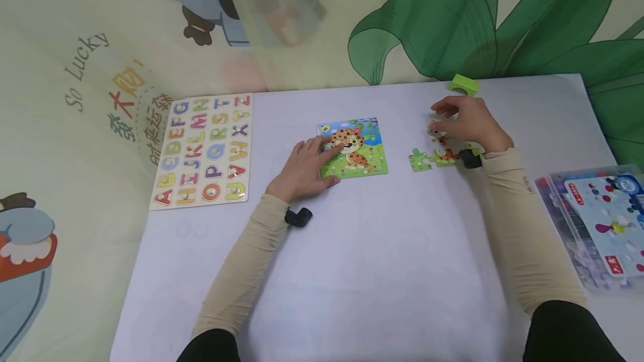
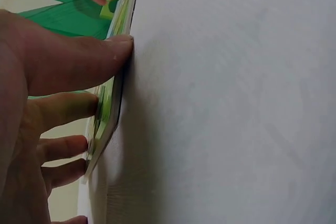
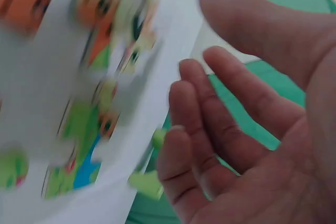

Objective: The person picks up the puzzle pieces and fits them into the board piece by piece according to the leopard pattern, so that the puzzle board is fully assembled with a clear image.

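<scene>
A leopard picture puzzle (image 1: 358,155) lies on the white table, its board bright green and blue. My left hand (image 1: 305,169) rests on its left part, fingers stretched across the picture. The left wrist view shows the thumb (image 2: 100,61) at the board's edge. To the right, loose jigsaw pieces (image 1: 420,160) lie on the table, some partly covered by my right hand (image 1: 468,120). That hand hovers over them with nothing in it, the thumb apart from the loosely bent fingers (image 3: 231,124). Blurred pieces (image 3: 71,150) lie beside it in the right wrist view.
A wooden alphabet board (image 1: 201,149) lies at the left of the table. At the back edge stands a lime-green block (image 1: 464,85). A clear plastic box (image 1: 593,228) with a printed lid sheet is at the right. Patterned cloth hangs behind.
</scene>
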